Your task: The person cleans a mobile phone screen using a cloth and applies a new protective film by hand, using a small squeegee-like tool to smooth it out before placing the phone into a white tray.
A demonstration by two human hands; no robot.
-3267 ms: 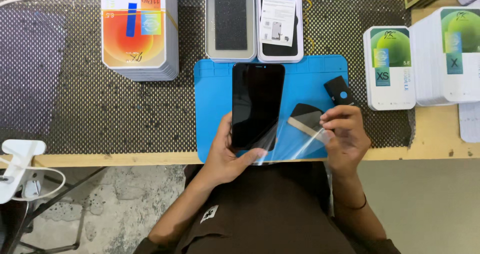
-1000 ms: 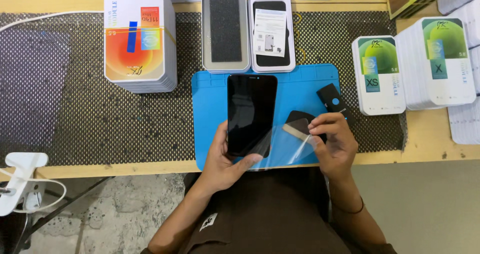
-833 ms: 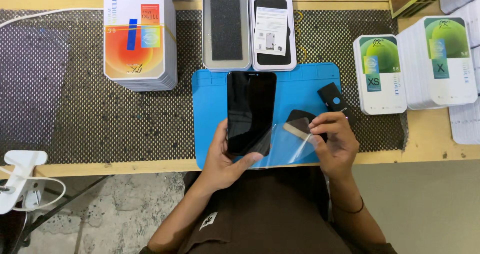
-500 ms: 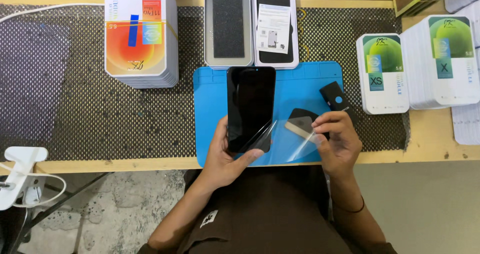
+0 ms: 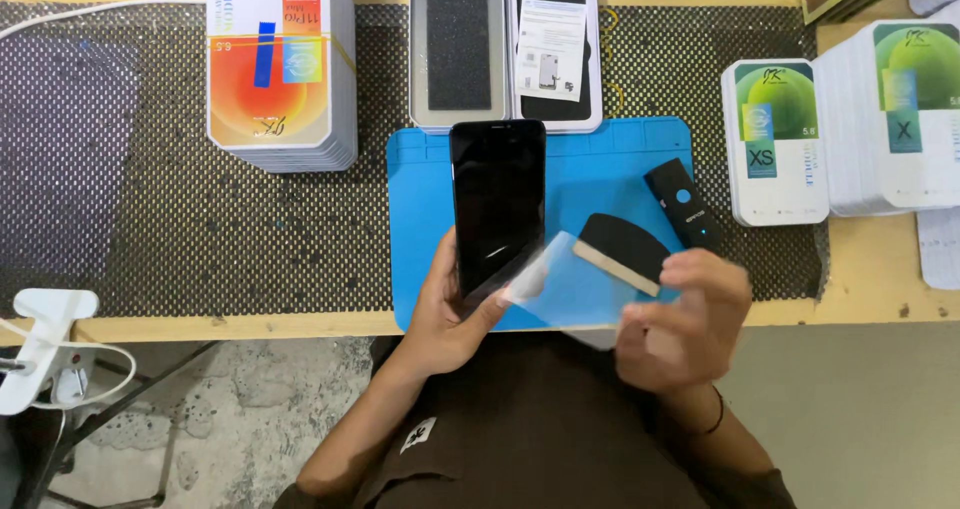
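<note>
My left hand (image 5: 455,309) grips the lower end of a black phone screen (image 5: 498,201), held flat over the blue work mat (image 5: 600,179). My right hand (image 5: 685,319) pinches a clear protective film (image 5: 565,291) that stretches from the screen's lower right corner toward me. The right hand is blurred. A black scraper with a tan edge (image 5: 622,251) lies on the mat just beyond the right hand. A small black device with a blue dot (image 5: 681,203) lies beside the scraper.
Two open trays (image 5: 505,44) stand behind the mat, one with grey foam, one with a paper slip. A stack of orange-and-white boxes (image 5: 280,69) sits at the back left. White-and-green boxes (image 5: 840,129) stand at the right. A white cable holder (image 5: 45,349) hangs off the table's left front edge.
My right hand has pulled back toward me and down, drawing the clear film further off the screen. The left hand and the screen have stayed nearly still.
</note>
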